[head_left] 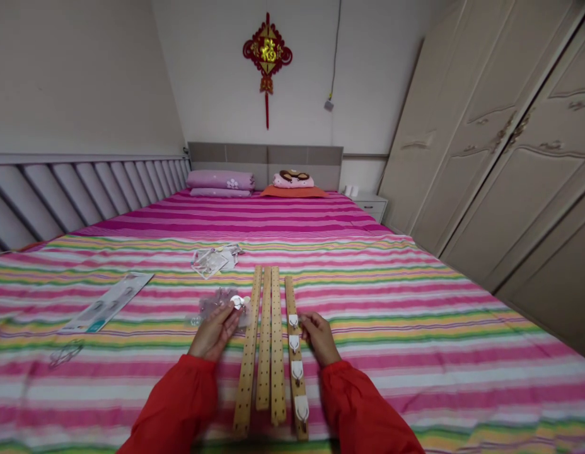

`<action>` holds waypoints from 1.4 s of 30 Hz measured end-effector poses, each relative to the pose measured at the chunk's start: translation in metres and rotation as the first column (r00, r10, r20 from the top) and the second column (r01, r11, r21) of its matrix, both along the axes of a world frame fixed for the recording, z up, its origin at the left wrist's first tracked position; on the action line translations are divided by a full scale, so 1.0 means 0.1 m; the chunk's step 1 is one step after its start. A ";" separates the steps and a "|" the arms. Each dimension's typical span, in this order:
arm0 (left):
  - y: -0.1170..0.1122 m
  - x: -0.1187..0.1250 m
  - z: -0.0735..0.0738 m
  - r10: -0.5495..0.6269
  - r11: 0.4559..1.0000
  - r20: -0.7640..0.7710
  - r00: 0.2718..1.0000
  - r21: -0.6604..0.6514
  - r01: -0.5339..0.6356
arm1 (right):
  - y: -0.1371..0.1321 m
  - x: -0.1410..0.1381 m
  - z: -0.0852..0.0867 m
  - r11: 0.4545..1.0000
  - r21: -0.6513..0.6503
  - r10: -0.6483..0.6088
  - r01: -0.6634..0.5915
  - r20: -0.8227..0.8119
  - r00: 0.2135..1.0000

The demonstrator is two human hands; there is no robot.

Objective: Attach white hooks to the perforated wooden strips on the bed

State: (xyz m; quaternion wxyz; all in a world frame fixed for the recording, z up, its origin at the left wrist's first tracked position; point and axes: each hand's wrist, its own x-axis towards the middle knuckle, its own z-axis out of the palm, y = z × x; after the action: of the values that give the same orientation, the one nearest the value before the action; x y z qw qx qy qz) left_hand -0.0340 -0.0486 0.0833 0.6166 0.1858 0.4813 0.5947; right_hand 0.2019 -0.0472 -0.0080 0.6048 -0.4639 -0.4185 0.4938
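Several long wooden slats (265, 340) lie side by side on the striped bedspread in front of me. The rightmost slat (295, 353) carries several white adhesive hooks (297, 369) in a row. My right hand (319, 337) rests at that slat's right edge, fingers curled and touching the topmost hook (293, 321). My left hand (215, 333) is left of the slats, fingers pinched on a small white hook (237, 302) over a clear plastic bag (217, 307). Both sleeves are red.
Torn clear packaging (213, 260) lies beyond the slats. A long card backing (106, 302) sits at the left, with a clear wrapper (65, 354) near it. Pillows (220, 182) lie at the headboard. A wardrobe (505, 145) lines the right side, a padded wall panel the left.
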 end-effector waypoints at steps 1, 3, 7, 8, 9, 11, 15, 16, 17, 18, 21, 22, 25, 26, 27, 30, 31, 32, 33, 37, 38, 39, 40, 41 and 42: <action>-0.02 0.00 0.00 0.003 1.000 0.009 1.000 -0.007 -0.003 | -0.01 -0.03 0.04 1.000 0.030 0.006 -0.006 0.033 0.999; -0.05 0.00 -0.01 0.005 1.000 0.021 1.000 -0.028 -0.005 | -0.03 -0.12 0.17 0.992 0.120 0.023 -0.039 0.134 0.991; -0.09 0.02 0.00 -0.007 0.999 0.046 0.999 -0.053 0.010 | -0.05 -0.41 0.50 0.937 0.319 0.005 -0.142 0.396 0.918; -0.10 0.03 0.00 -0.016 0.999 0.056 0.998 -0.048 0.018 | -0.04 -0.48 0.57 0.921 0.350 -0.001 -0.172 0.444 0.896; -0.10 0.03 0.00 -0.026 0.999 0.066 0.998 -0.042 0.029 | -0.03 -0.55 0.63 0.906 0.368 0.005 -0.208 0.484 0.875; -0.11 0.03 -0.01 -0.052 0.998 0.076 0.996 -0.026 0.054 | 0.02 -0.67 0.70 0.883 0.383 0.030 -0.272 0.532 0.846; -0.09 0.01 -0.09 -0.088 0.995 0.082 0.993 -0.031 0.091 | 0.10 -0.87 0.67 0.863 0.390 0.060 -0.320 0.550 0.833; -0.08 0.00 -0.11 -0.094 0.994 0.086 0.992 -0.040 0.098 | 0.12 -0.92 0.63 0.868 0.382 0.066 -0.317 0.543 0.837; -0.07 0.00 -0.13 -0.098 0.994 0.087 0.991 -0.049 0.103 | 0.13 -0.96 0.60 0.877 0.367 0.075 -0.310 0.533 0.843; -0.06 0.00 -0.16 -0.105 0.992 0.082 0.991 -0.057 0.110 | 0.14 -1.00 0.56 0.888 0.345 0.088 -0.302 0.519 0.850; -0.05 -0.01 -0.20 -0.112 0.992 0.025 0.993 -0.060 0.113 | 0.17 -1.09 0.46 0.917 0.284 0.118 -0.280 0.477 0.871; -0.05 -0.02 -0.20 -0.098 0.994 -0.008 0.995 -0.041 0.098 | 0.18 -1.10 0.44 0.926 0.270 0.114 -0.265 0.469 0.876; -0.07 -0.04 -0.17 0.018 0.997 -0.113 0.993 0.081 -0.009 | 0.19 -1.08 0.44 0.949 0.246 0.069 -0.198 0.450 0.890; -0.08 -0.04 -0.15 0.057 0.991 -0.131 0.990 0.128 -0.041 | 0.18 -1.06 0.47 0.953 0.248 0.052 -0.176 0.438 0.897; -0.10 -0.03 -0.12 0.082 0.985 -0.140 0.987 0.164 -0.059 | 0.16 -1.03 0.52 0.953 0.259 0.035 -0.158 0.424 0.905; -0.15 0.04 -0.04 0.058 0.979 -0.124 0.991 0.202 -0.033 | 0.05 -0.95 0.69 0.928 0.345 -0.020 -0.144 0.430 0.903; -0.16 0.08 -0.01 0.038 0.979 -0.109 0.993 0.201 -0.015 | 0.00 -0.93 0.75 0.911 0.377 -0.029 -0.165 0.459 0.888; -0.18 0.13 0.01 0.019 0.980 -0.093 0.995 0.200 0.000 | -0.04 -0.90 0.80 0.895 0.403 -0.035 -0.189 0.487 0.873; -0.19 0.19 0.02 -0.002 0.979 -0.078 0.997 0.202 0.018 | -0.08 -0.88 0.84 0.881 0.420 -0.032 -0.216 0.510 0.859; -0.23 0.38 0.03 -0.071 0.971 -0.096 0.993 0.221 0.091 | -0.16 -0.78 0.88 0.873 0.427 -0.037 -0.235 0.539 0.842; -0.23 0.41 0.02 -0.076 0.969 -0.132 0.988 0.224 0.104 | -0.17 -0.75 0.88 0.878 0.421 -0.040 -0.227 0.538 0.842; -0.23 0.44 0.01 -0.074 0.966 -0.180 0.981 0.232 0.115 | -0.17 -0.71 0.87 0.884 0.411 -0.038 -0.223 0.538 0.842; -0.22 0.46 0.00 -0.067 0.961 -0.240 0.969 0.245 0.128 | -0.18 -0.67 0.87 0.889 0.399 -0.031 -0.223 0.539 0.842; -0.22 0.47 -0.02 -0.058 0.954 -0.305 0.950 0.265 0.143 | -0.19 -0.63 0.87 0.895 0.386 -0.023 -0.223 0.539 0.842; -0.21 0.48 -0.04 -0.042 0.942 -0.372 0.927 0.294 0.161 | -0.20 -0.59 0.87 0.901 0.373 -0.016 -0.221 0.538 0.843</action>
State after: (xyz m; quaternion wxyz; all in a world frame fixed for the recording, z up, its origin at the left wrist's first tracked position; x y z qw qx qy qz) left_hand 0.0140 -0.0700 0.0793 0.5100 0.4138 0.4730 0.5873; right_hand 0.1433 -0.0671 0.0786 0.5237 -0.4166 -0.6894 0.2775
